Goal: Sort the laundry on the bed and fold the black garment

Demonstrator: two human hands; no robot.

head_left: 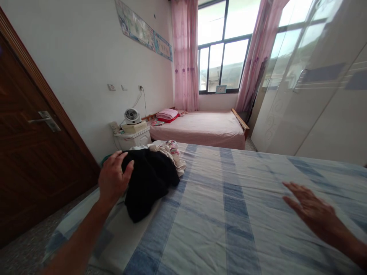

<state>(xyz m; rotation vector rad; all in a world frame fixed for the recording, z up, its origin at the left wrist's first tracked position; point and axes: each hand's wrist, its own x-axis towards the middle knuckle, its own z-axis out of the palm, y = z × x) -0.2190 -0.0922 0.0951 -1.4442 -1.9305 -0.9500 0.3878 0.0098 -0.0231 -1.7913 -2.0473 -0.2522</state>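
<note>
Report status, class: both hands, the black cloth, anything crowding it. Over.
Left hand open, at black cloth. Right hand open, over blue-and-white bedsheet. Black cloth crumpled, cream cloth bunched behind.

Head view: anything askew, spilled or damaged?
Only mild untidiness: black cloth and pale floral cloth lie heaped by the left hand, unlike the folded pink bedding on the far bed. The striped sheet is wrinkled. No spill or damage visible.
</note>
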